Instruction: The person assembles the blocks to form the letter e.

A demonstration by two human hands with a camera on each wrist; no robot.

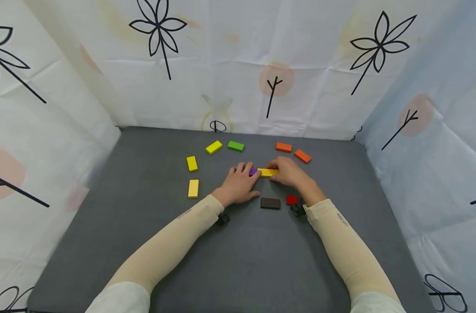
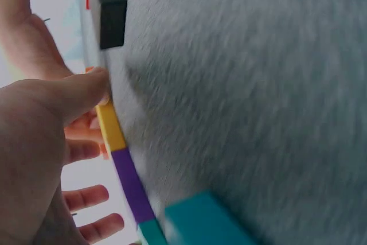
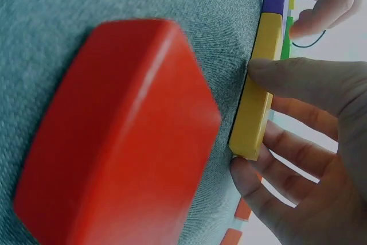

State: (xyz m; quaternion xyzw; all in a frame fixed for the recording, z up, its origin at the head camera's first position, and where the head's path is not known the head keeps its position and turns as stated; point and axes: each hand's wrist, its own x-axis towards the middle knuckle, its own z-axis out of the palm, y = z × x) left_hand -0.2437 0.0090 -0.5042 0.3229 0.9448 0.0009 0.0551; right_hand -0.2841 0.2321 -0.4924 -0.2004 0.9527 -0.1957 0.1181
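A deep-yellow block [image 1: 267,173] lies end to end with a purple block [image 1: 253,171]. My right hand [image 1: 290,174] grips the yellow block; its thumb [image 3: 287,78] presses the near long side, with fingers behind and at the right end. My left hand [image 1: 238,184] reaches over the purple block, fingers extended, its index fingertip by the seam between the two. In the left wrist view, a teal block [image 2: 152,232] continues the row beyond the purple block [image 2: 132,185]. Another teal block [image 2: 209,222] lies in front; the left hand hides both in the head view.
A dark brown block [image 1: 270,203] and a red block [image 1: 291,200] lie nearer me. Behind the hands are two orange blocks [image 1: 283,147], a green block [image 1: 236,146] and a bright yellow block [image 1: 214,147]. Two yellowish blocks [image 1: 193,188] lie left on the grey table [image 1: 238,269].
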